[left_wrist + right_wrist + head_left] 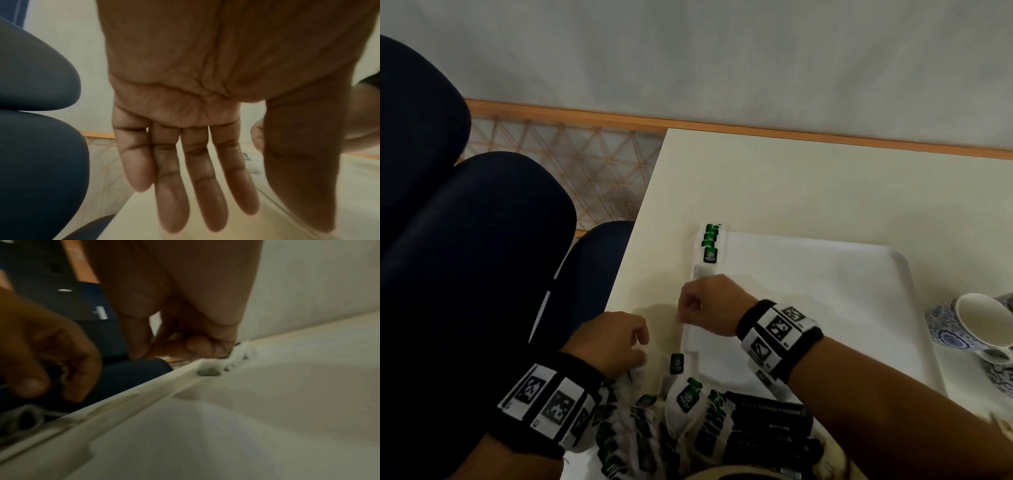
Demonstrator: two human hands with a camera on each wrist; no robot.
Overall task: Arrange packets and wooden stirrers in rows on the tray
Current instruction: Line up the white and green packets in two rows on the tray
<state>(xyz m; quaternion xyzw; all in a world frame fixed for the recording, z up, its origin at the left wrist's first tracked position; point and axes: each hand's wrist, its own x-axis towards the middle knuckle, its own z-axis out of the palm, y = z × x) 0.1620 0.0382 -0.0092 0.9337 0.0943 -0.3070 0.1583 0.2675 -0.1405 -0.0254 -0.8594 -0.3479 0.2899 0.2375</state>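
Packets (710,244) line the tray (859,274); wrist views blurred.

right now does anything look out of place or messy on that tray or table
Yes. The green tea packets lie in an overlapping row on the tray's left rim rather than its floor. One small green packet lies alone on the table, apart from the jumbled pile at the near edge.

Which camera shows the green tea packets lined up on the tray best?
The head view: the green tea packets lie in a short row along the left rim of the white tray, labels readable. The right wrist view shows only a blurred bit of them beyond the right hand. The left wrist view shows at most an unclear sliver.
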